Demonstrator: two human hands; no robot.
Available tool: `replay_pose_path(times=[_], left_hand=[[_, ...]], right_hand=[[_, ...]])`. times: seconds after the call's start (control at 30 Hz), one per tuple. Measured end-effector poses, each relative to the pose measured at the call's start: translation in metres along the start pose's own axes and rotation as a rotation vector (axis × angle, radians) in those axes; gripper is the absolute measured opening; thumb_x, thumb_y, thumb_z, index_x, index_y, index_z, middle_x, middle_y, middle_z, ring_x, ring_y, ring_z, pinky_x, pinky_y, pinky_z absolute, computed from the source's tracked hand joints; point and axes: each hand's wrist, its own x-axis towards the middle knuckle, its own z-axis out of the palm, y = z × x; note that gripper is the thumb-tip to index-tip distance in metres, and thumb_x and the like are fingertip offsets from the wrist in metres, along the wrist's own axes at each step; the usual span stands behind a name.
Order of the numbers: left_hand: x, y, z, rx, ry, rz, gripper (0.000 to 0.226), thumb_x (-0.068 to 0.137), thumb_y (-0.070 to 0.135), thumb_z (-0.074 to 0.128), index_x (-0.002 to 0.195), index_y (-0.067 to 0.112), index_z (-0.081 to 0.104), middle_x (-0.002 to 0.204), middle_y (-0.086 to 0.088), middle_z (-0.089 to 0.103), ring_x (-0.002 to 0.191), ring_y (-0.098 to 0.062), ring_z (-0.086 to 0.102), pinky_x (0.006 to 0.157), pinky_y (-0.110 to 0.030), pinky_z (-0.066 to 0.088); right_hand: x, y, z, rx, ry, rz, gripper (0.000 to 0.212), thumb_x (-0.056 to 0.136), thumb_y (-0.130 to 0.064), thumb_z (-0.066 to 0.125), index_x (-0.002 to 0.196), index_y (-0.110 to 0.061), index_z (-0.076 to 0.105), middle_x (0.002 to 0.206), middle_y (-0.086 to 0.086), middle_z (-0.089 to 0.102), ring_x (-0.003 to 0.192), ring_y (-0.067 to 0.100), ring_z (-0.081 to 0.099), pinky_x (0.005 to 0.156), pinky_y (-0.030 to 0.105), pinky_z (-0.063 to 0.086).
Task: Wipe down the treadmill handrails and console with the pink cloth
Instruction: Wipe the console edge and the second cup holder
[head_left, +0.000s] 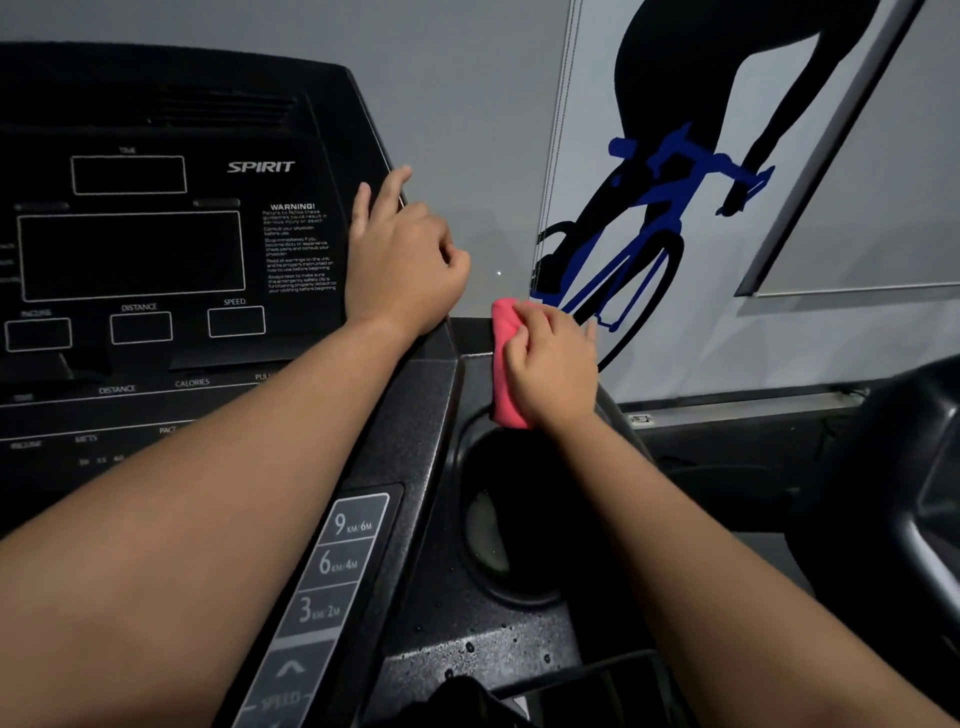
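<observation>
Cloth (503, 358) in right hand (553, 369) above cupholder (498, 545), left hand (402, 260) on console (291, 130) edge

Head-worn view, looking forward-down, close to console (156, 249)
</observation>
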Motion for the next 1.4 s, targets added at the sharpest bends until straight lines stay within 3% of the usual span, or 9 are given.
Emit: replay_pose_path(times=[0.1,0.33,0.47,0.6,0.83,1.0,1.1,1.3,1.4], left_hand=[[-0.001,0.0,0.001,-0.016,0.01,-0.001,0.026,0.082,0.02,0.048,0.078,0.007,0.069,0.094,-0.006,0.067,0.139,-0.022,0.03,0.117,-0.04,0.007],[-0.001,0.001,0.0,-0.043,0.009,-0.004,0.024,0.082,0.02,0.048,0.077,0.009,0.069,0.096,-0.005,0.067,0.139,-0.021,0.03,0.116,-0.038,0.006],[-0.001,0.0,0.0,-0.033,0.009,-0.006,0.024,0.082,0.021,0.049,0.076,0.009,0.069,0.095,-0.004,0.067,0.139,-0.02,0.03,0.116,-0.038,0.006],[-0.001,0.0,0.0,-0.036,0.018,-0.01,0.023,0.081,0.021,0.05,0.075,0.01,0.07,0.093,-0.004,0.067,0.138,-0.02,0.032,0.116,-0.038,0.007],[-0.001,0.0,-0.001,-0.041,0.02,-0.005,0.023,0.082,0.021,0.05,0.075,0.01,0.07,0.093,-0.004,0.068,0.138,-0.02,0.032,0.116,-0.037,0.007],[-0.001,0.0,0.0,-0.031,0.023,-0.01,0.024,0.082,0.021,0.05,0.076,0.009,0.07,0.093,-0.004,0.068,0.137,-0.021,0.032,0.116,-0.039,0.008],[-0.002,0.0,0.002,-0.028,0.033,-0.016,0.023,0.081,0.021,0.05,0.074,0.01,0.069,0.093,-0.005,0.068,0.137,-0.021,0.034,0.116,-0.039,0.009],[-0.001,-0.001,0.001,-0.013,0.031,-0.011,0.023,0.081,0.022,0.049,0.072,0.011,0.066,0.093,-0.004,0.067,0.137,-0.02,0.033,0.115,-0.04,0.01],[-0.002,0.0,-0.001,-0.01,0.007,-0.011,0.023,0.083,0.022,0.048,0.074,0.01,0.067,0.096,-0.004,0.067,0.138,-0.02,0.031,0.116,-0.039,0.008]], right_hand=[[-0.012,-0.036,0.015,-0.055,0.087,0.117,0.051,0.094,-0.039,0.025,0.126,-0.021,0.059,0.135,0.008,0.053,0.136,0.036,0.033,0.112,0.057,0.016],[-0.031,0.021,0.004,-0.144,0.0,-0.413,0.047,0.093,-0.039,0.035,0.136,-0.029,0.049,0.138,0.01,0.05,0.131,0.033,0.041,0.108,0.058,0.027],[-0.017,0.009,-0.002,0.004,0.022,-0.187,0.048,0.084,-0.03,0.035,0.121,-0.013,0.06,0.119,0.016,0.056,0.108,0.035,0.051,0.093,0.051,0.041],[-0.009,-0.037,0.01,-0.067,0.043,0.146,0.054,0.082,-0.042,0.029,0.111,-0.012,0.064,0.119,0.012,0.061,0.123,0.039,0.045,0.106,0.059,0.022],[-0.014,0.006,0.002,-0.076,-0.013,-0.261,0.047,0.089,-0.034,0.035,0.125,-0.014,0.058,0.132,0.008,0.056,0.118,0.033,0.05,0.103,0.046,0.038],[0.0,0.023,-0.006,0.161,-0.059,0.211,0.04,0.096,-0.029,0.031,0.126,-0.019,0.055,0.122,0.01,0.06,0.107,0.03,0.054,0.09,0.038,0.042],[0.012,0.003,-0.001,0.054,-0.032,0.37,0.041,0.093,-0.033,0.031,0.117,-0.018,0.06,0.115,0.013,0.062,0.102,0.036,0.054,0.087,0.041,0.043],[-0.015,-0.034,0.016,-0.1,0.102,-0.059,0.04,0.085,-0.033,0.037,0.106,-0.019,0.068,0.119,0.003,0.063,0.115,0.035,0.053,0.097,0.052,0.039],[-0.019,-0.009,0.013,-0.126,0.0,-0.198,0.045,0.09,-0.036,0.035,0.122,-0.018,0.061,0.129,0.009,0.057,0.12,0.039,0.048,0.1,0.054,0.037]])
